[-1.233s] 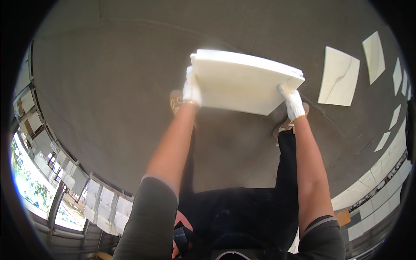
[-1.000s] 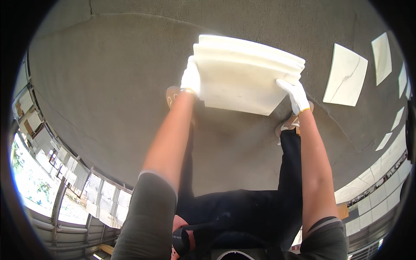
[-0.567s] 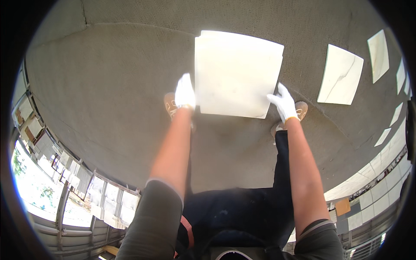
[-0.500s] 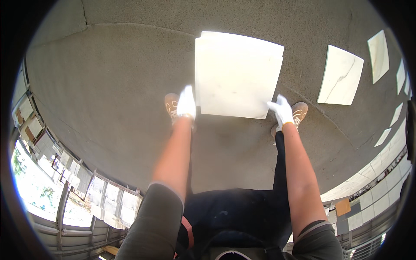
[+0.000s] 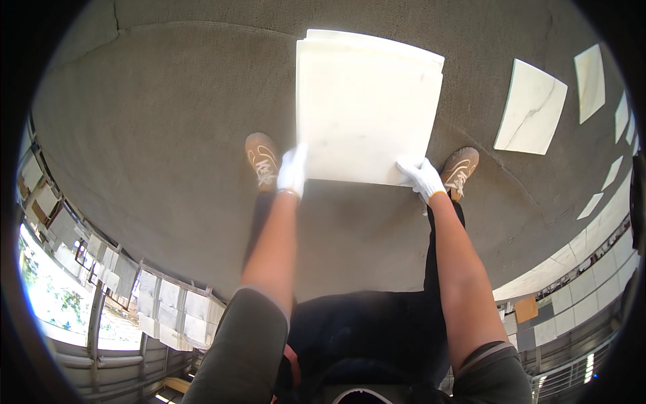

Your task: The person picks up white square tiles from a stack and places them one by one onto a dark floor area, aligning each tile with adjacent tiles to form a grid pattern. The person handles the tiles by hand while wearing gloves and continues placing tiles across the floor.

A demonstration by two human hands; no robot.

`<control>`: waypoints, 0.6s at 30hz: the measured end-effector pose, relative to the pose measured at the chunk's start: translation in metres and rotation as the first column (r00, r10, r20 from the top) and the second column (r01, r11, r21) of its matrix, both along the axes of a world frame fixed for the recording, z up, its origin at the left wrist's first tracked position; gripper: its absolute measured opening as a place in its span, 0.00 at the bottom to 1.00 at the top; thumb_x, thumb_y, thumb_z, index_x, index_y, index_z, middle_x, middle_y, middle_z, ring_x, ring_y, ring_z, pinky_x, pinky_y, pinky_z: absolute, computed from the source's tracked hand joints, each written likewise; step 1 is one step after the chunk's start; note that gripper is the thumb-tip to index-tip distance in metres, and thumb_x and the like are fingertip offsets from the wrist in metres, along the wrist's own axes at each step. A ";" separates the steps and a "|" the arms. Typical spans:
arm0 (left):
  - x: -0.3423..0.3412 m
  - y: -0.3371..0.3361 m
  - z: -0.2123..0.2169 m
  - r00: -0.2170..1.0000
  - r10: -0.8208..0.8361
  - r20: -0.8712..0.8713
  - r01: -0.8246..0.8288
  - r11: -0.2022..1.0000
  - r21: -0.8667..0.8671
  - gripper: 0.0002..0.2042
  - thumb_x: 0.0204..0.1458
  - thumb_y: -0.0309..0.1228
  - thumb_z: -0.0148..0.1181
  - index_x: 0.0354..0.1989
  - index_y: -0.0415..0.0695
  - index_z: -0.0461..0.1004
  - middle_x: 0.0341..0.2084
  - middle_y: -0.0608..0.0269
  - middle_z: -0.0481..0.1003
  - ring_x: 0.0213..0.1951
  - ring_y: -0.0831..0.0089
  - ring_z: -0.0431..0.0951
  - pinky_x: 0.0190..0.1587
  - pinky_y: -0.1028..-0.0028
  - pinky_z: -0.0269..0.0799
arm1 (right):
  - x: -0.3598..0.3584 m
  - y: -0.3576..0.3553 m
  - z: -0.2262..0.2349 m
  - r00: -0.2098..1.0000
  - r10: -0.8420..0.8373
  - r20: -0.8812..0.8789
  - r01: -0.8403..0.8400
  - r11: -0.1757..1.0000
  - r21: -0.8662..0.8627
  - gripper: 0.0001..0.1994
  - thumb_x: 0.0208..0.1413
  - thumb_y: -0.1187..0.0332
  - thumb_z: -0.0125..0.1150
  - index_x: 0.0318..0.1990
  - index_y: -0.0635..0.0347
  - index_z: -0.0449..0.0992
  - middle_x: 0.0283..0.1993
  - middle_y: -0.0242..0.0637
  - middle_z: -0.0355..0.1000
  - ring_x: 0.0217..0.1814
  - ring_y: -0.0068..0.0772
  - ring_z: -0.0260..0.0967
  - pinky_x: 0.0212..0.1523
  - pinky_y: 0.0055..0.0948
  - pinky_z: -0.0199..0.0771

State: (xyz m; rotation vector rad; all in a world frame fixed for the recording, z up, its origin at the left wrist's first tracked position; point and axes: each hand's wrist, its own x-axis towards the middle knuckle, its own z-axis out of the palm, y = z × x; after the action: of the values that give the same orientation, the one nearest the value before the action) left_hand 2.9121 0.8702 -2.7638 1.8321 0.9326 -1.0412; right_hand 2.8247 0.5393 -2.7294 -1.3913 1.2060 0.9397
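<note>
A large white square tile [image 5: 363, 114] lies between my feet, with the edge of another white tile [image 5: 316, 34] showing beyond its far side. My left hand [image 5: 292, 174], in a white glove, is at the tile's near left corner, its fingers along the left edge and somewhat blurred. At the near right corner my gloved right hand [image 5: 422, 178] grips the tile, thumb over the top face; its other fingers are mostly hidden at the edge.
My shoes, the left shoe [image 5: 261, 160] and the right shoe [image 5: 461, 168], flank the tile on the grey concrete floor [image 5: 168, 135]. To the right lie a grey-veined white tile [image 5: 531, 108] and another pale tile [image 5: 590, 84], with several more beyond. Racks of panels [image 5: 178, 303] stand behind at left.
Both hands have come onto the near corners of the white tile; before, the right one was spread beside it. My view has shifted slightly, and the tile appears larger.
</note>
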 end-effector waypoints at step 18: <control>0.064 -0.004 0.180 0.997 -0.061 -0.057 0.016 0.812 -0.584 0.29 0.43 0.21 0.65 0.59 0.29 0.68 0.45 0.54 0.78 0.43 0.71 0.79 0.46 0.73 0.77 | -0.012 -0.039 0.032 0.856 -0.514 0.056 0.497 0.847 0.191 0.22 0.62 0.54 0.61 0.57 0.57 0.72 0.50 0.35 0.74 0.52 0.32 0.73 0.51 0.31 0.72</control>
State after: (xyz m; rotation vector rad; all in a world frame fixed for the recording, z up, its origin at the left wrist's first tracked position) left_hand 2.9765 0.8658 -2.5837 1.3022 0.5253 -1.2599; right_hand 2.8122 0.4998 -2.6975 -0.9014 1.2919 0.5682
